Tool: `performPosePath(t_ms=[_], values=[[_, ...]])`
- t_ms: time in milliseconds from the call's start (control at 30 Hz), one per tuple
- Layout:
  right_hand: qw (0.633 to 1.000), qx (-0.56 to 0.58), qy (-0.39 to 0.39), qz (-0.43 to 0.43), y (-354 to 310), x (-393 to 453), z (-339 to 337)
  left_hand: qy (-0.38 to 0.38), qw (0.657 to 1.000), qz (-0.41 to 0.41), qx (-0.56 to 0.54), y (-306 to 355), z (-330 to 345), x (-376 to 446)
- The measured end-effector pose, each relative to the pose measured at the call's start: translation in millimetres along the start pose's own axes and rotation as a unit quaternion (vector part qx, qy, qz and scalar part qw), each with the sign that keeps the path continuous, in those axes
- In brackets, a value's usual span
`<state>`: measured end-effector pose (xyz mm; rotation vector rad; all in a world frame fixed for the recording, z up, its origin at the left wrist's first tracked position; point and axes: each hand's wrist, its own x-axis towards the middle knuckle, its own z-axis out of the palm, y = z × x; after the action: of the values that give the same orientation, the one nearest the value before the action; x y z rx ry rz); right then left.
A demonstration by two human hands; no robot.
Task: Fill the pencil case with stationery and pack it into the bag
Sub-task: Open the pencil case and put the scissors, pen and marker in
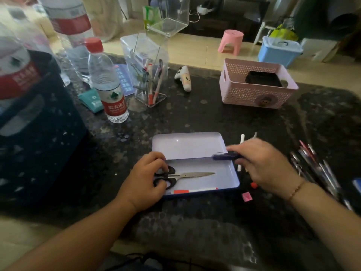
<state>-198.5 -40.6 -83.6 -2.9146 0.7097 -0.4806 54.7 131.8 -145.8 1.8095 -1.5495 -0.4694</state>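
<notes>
Two hands over open pencil case (195,165), frame centre. Left hand (145,182) grip pressed on scissors (181,176) handles inside case. Right hand (263,165) grip pinching dark blue tool (224,157) above case's right edge.

One open pencil case (195,145) lies on the worktop (195,118), and one pair of scissors (183,176) lies inside it. Two hands are in view, the left hand (145,184) and the right hand (261,165). There is one dark purple tool (226,157), one small water bottle (109,85), one clear pen holder (148,75), one pink basket (256,85), one pink stool (231,42) and one blue box (279,50). The pens (316,169) at the right are too jumbled to count.
</notes>
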Motion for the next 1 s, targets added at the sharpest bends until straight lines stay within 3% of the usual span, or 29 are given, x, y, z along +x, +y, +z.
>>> performPosePath(t_ms=[67, 100, 133, 167, 233, 267, 300, 467, 633, 767, 900, 1000], values=[[0.996, 0.085, 0.009, 0.02, -32, 12, 10, 0.002, 1.0, 0.0, -0.002, 1, 0, 0], [0.981, 0.173, 0.036, 0.074, -45, 18, 12, 0.003, 1.0, 0.0, -0.002, 1, 0, -1], [0.943, 0.287, 0.072, 0.151, -57, 24, 11, 0.003, 1.0, 0.001, -0.001, 1, 0, -1], [0.871, 0.418, 0.111, 0.232, -68, 31, 10, 0.002, 1.0, 0.0, 0.0, 1, 0, -1], [0.683, 0.631, 0.159, 0.332, -81, 42, 11, 0.002, 1.0, -0.004, 0.0, 1, -1, 0], [0.627, 0.675, 0.163, 0.353, -86, 45, 13, 0.002, 1.0, -0.003, 0.0, 0, -1, 0], [0.611, 0.682, 0.161, 0.367, -89, 48, 15, 0.004, 1.0, -0.001, 0.001, 0, 0, -1], [0.688, 0.573, 0.139, 0.423, -93, 40, 26, 0.015, 1.0, 0.01, 0.008, -1, 0, 0], [0.698, 0.569, 0.108, 0.422, -82, 25, 26, 0.013, 1.0, 0.006, 0.006, -3, 0, -2], [0.772, 0.457, 0.073, 0.436, -77, 22, 33, 0.008, 1.0, 0.003, 0.01, -4, 1, -1], [0.828, 0.349, 0.093, 0.429, -64, 19, 36, 0.011, 1.0, 0.006, 0.011, -5, 2, -1], [0.903, 0.215, 0.037, 0.371, -54, 15, 37, 0.015, 1.0, 0.009, 0.013, -7, 2, -1]])
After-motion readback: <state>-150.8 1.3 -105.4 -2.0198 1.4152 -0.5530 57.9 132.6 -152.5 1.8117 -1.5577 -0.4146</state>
